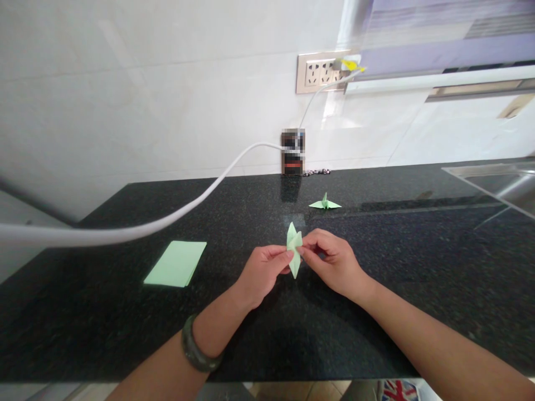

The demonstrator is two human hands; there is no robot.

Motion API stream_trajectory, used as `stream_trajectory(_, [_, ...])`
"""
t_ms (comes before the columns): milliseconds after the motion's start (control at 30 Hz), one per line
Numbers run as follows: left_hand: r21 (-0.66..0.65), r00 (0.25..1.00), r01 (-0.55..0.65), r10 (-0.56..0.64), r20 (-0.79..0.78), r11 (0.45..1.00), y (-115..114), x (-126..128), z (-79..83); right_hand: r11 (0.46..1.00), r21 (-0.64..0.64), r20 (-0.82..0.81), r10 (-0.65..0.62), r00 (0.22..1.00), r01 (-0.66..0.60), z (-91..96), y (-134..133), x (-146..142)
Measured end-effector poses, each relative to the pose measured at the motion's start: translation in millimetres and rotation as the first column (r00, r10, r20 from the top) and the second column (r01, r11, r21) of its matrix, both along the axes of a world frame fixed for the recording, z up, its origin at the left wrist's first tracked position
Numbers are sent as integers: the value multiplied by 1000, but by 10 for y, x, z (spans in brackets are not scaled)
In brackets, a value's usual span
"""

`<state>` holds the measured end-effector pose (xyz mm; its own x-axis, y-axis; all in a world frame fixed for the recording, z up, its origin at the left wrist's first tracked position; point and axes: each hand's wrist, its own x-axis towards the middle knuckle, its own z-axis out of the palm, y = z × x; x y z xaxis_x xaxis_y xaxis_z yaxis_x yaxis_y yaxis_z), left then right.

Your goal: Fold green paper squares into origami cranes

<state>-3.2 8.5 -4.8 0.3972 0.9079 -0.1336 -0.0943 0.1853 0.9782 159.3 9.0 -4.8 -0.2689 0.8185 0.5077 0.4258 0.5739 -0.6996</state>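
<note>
A light green origami paper crane (294, 245), partly folded, is held just above the dark countertop between both hands. My left hand (267, 272) pinches it from the left, thumb on the front near its middle. From the right, my right hand (332, 259) grips the paper's edge between thumb and fingertips. The paper has pointed tips at top and bottom and a folded flap at its upper right. Beyond my hands, a finished green paper crane (325, 204) rests on the counter with wings spread. A stack of green paper sheets (176, 264) lies to the left.
A phone-like device (293, 152), blurred out, leans on the wall with a white cable (200, 197) crossing the left foreground. A wall socket (320, 72) holds a plug. The sink (501, 181) is at the far right. The counter's front edge (301, 380) runs along the bottom.
</note>
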Motion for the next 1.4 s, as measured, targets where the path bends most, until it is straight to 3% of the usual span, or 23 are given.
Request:
stream_trajectory(167, [-6,999,22,-22,35,1000,21,-17,-34,975,143,32,170,985,-172,-11,31,56])
stream_trajectory(333, [-64,989,-14,23,145,998,52,-25,-103,938,224,166,229,959,-263,-13,78,124])
stream_trajectory(433, [-98,977,5,16,211,995,55,-23,-78,923,250,336,201,920,-293,5,80,170])
stream_trajectory(600, [-155,953,12,36,302,988,57,-32,-4,917,300,578,43,815,-261,41,63,197])
stream_trajectory(700, [-158,941,-39,89,325,987,58,-30,-3,916,319,660,-32,751,-241,65,50,170])
stream_trajectory(800, [-134,953,-85,120,277,987,55,-17,-22,920,299,666,-12,746,-252,78,26,132])
stream_trajectory(900, [-110,963,-112,135,233,988,52,-6,-41,928,219,519,152,841,-302,45,-9,89])
stream_trajectory(967, [-77,966,-123,137,219,989,48,-1,-50,951,138,244,237,940,-276,1,-26,54])
stream_trajectory(1033, [-31,971,-124,128,204,992,41,5,-60,997,-41,-94,68,993,-72,-39,-28,12])
stream_trajectory(1067, [-6,974,-122,121,193,992,36,8,-66,984,-176,-228,-26,973,-15,-51,-23,-9])
stream_trajectory(1100, [20,978,-119,113,176,993,31,9,-72,952,-301,-310,-49,949,-50,-56,-15,-28])
stream_trajectory(1167, [72,985,-120,110,131,990,23,10,-85,881,-439,-405,-22,914,-174,-50,6,-57])
stream_trajectory(1233, [118,988,-142,133,81,983,20,7,-95,838,-477,-463,18,886,-266,-39,23,-69])
stream_trajectory(1400, [155,981,-195,191,44,968,27,7,-90,844,-465,-443,41,896,-268,-53,34,-52])
